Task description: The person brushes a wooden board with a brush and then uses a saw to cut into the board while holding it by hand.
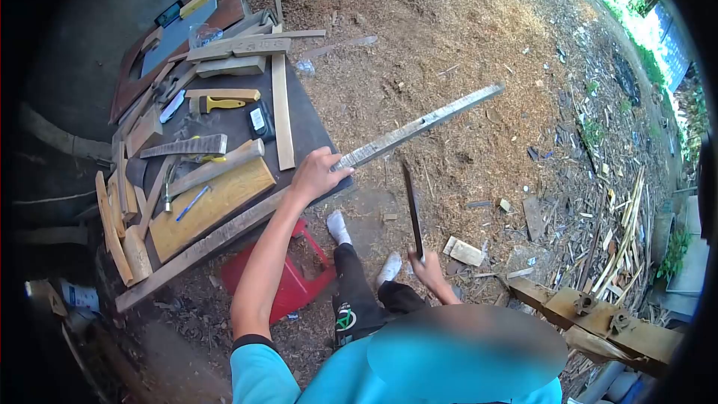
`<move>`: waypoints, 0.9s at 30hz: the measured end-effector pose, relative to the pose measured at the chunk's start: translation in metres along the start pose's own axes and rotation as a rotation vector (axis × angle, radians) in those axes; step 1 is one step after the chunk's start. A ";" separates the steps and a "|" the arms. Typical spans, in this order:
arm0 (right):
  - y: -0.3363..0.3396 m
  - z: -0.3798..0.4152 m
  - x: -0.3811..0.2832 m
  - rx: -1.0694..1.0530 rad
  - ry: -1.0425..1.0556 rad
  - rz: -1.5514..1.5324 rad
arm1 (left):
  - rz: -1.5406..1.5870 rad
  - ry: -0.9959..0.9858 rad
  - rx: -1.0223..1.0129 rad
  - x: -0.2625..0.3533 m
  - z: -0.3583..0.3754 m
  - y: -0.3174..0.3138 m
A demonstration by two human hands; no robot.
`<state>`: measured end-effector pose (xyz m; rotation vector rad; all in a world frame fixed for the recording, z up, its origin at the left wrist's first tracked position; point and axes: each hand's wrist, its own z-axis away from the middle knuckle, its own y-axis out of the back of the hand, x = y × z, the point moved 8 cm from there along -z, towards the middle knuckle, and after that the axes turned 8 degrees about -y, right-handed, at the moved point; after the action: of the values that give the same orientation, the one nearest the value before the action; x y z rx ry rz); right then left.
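My left hand (318,176) is closed around a long weathered wooden batten (419,123) at the table's near right corner. Beyond my fingers, the batten juts out over the ground; behind them it appears to continue along the table's front edge. Lower and to the right, my right hand (432,275) grips a long, narrow, dark blade-like tool (413,209) by its lower end. The tool points up and away from me, its tip below the batten in this view. Its handle is mostly hidden in my fist.
The dark table (310,135) carries a yellow-handled brush (224,103), a hammer (167,191), a blue pen (193,203), a wide board (213,206) and several wood pieces. A red plastic stool (258,273) stands under its edge. Sawdust and scraps cover the ground; a rusty beam (598,322) lies right.
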<state>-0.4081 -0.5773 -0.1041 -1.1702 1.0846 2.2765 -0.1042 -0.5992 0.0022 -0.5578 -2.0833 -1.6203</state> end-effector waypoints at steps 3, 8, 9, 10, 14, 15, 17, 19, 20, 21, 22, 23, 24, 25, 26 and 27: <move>0.024 -0.025 -0.076 0.061 0.053 -0.058 | -0.111 -0.060 0.099 0.021 0.014 0.004; 0.004 -0.066 -0.128 0.126 0.267 -0.024 | -0.116 -0.016 0.140 0.015 0.012 0.011; 0.005 -0.068 -0.144 0.179 0.338 -0.040 | -0.121 0.023 0.073 0.001 0.010 0.006; -0.003 -0.075 -0.147 0.201 0.348 -0.004 | -0.094 0.022 0.064 -0.004 0.008 0.004; -0.028 -0.102 -0.171 0.191 0.382 0.093 | -0.097 -0.054 0.071 0.006 0.001 0.006; -0.033 -0.108 -0.174 0.182 0.334 0.150 | -0.098 -0.056 0.075 0.005 0.004 0.006; -0.041 -0.121 -0.183 0.163 0.250 0.258 | -0.084 -0.010 0.047 0.003 0.004 0.007; -0.045 -0.117 -0.181 0.198 0.303 0.293 | -0.083 -0.056 0.073 -0.001 0.005 0.006; -0.043 -0.102 -0.172 0.207 0.313 0.291 | -0.075 -0.065 0.033 -0.004 0.005 0.002; -0.038 -0.079 -0.153 0.148 0.245 0.320 | -0.075 -0.065 0.033 -0.002 0.009 0.000; -0.030 -0.052 -0.136 0.093 0.190 0.348 | -0.084 -0.069 0.043 -0.001 0.007 0.000; -0.021 -0.030 -0.124 0.072 0.164 0.266 | -0.099 -0.075 0.057 -0.002 0.006 0.002; -0.023 -0.041 -0.136 0.041 0.148 0.344 | -0.099 -0.088 0.057 -0.002 0.006 0.002; -0.029 -0.048 -0.140 0.006 0.121 0.421 | -0.111 -0.096 0.071 -0.005 0.005 0.004; -0.031 -0.040 -0.134 0.014 0.122 0.400 | -0.110 -0.102 0.064 -0.006 0.008 0.000; -0.028 -0.031 -0.126 0.031 0.129 0.384 | -0.110 -0.114 0.066 -0.004 0.007 0.000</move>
<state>-0.3005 -0.5800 -0.0273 -1.1947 1.5002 2.4770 -0.1015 -0.5924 -0.0021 -0.5332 -2.2791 -1.6062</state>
